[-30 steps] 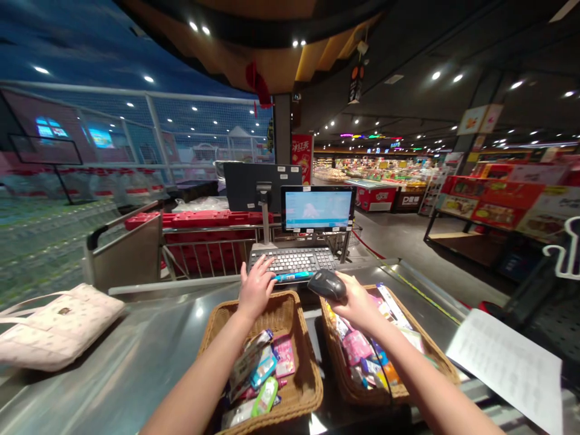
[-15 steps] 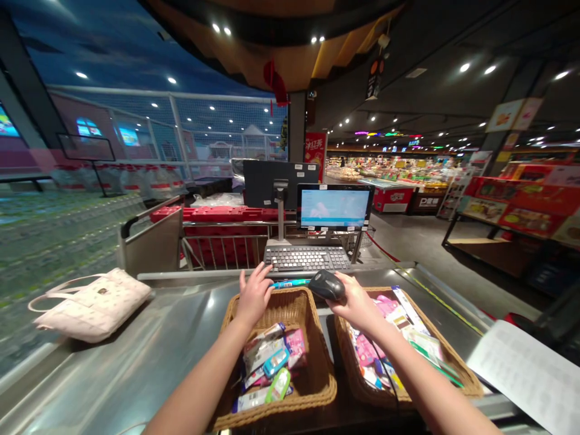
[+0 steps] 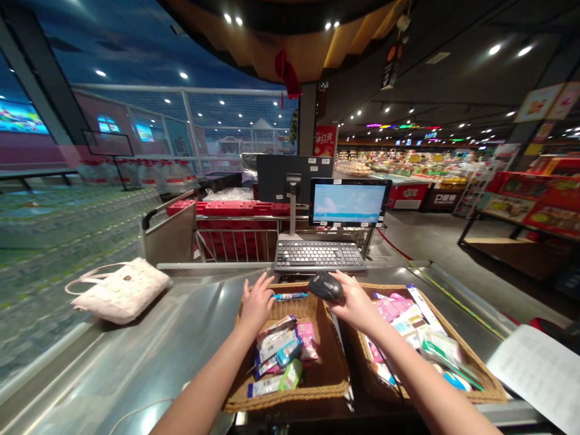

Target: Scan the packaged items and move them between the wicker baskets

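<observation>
My left hand (image 3: pixel 257 304) is over the back left of the left wicker basket (image 3: pixel 343 386), fingers spread apart. A slim blue pen-like item (image 3: pixel 290 296) lies level by the basket's back wall, its left end beside my thumb; whether they touch is hard to see. Inside are a blue packaged item (image 3: pixel 289 351), a green one (image 3: pixel 290 375) and pink packs (image 3: pixel 307 340). My right hand (image 3: pixel 356 302) grips a black handheld barcode scanner (image 3: pixel 325 286) between the two baskets. Its cable runs down past my right forearm.
The right basket (image 3: pixel 492 393) holds several pink, white and green packages. Behind are a keyboard (image 3: pixel 319 255) and a lit monitor (image 3: pixel 350 203). A cream handbag (image 3: pixel 124 291) rests on the metal counter (image 3: pixel 190 314) at left; printed sheets (image 3: pixel 539 368) lie at right.
The blue item has come down from above the left basket's back rim to inside it, and my left hand has lowered slightly. My right hand still holds the scanner. The view has shifted left.
</observation>
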The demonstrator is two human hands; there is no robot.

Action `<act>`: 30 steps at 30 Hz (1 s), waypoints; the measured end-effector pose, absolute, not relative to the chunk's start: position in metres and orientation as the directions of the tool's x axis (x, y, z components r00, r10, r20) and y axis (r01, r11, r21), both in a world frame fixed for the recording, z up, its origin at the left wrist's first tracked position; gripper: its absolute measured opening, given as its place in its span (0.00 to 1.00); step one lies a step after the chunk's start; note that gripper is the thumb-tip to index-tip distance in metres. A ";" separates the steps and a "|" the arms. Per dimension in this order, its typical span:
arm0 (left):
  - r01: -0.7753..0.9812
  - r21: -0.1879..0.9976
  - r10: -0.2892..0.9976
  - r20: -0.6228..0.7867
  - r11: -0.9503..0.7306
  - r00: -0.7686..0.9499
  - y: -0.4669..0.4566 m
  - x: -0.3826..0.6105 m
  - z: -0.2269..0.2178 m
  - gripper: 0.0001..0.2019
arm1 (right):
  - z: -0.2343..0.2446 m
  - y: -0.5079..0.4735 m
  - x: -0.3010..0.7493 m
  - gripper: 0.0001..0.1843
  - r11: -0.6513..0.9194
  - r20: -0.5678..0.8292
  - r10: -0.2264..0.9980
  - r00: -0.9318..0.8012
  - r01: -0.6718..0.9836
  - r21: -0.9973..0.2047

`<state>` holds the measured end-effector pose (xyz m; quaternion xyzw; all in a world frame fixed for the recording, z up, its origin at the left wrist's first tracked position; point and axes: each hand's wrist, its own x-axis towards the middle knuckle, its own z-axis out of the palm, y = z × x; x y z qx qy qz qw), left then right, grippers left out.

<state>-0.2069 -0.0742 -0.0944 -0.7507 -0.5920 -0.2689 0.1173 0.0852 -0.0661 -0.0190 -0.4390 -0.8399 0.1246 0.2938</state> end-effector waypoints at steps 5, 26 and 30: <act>0.951 0.142 0.845 0.507 -0.276 0.169 -0.077 -0.210 -0.109 0.07 | -0.024 -0.068 0.076 0.31 0.572 0.359 0.820 -0.446 0.673 -0.469; 0.972 0.125 0.972 -0.102 -0.198 0.212 -0.072 -0.217 -0.177 0.14 | -0.042 -0.075 0.060 0.28 0.548 0.312 0.836 -0.451 0.686 -0.478; 0.980 0.081 0.969 -0.155 -0.184 0.194 -0.077 -0.213 -0.168 0.17 | -0.039 -0.077 0.066 0.29 0.545 0.337 0.838 -0.430 0.684 -0.484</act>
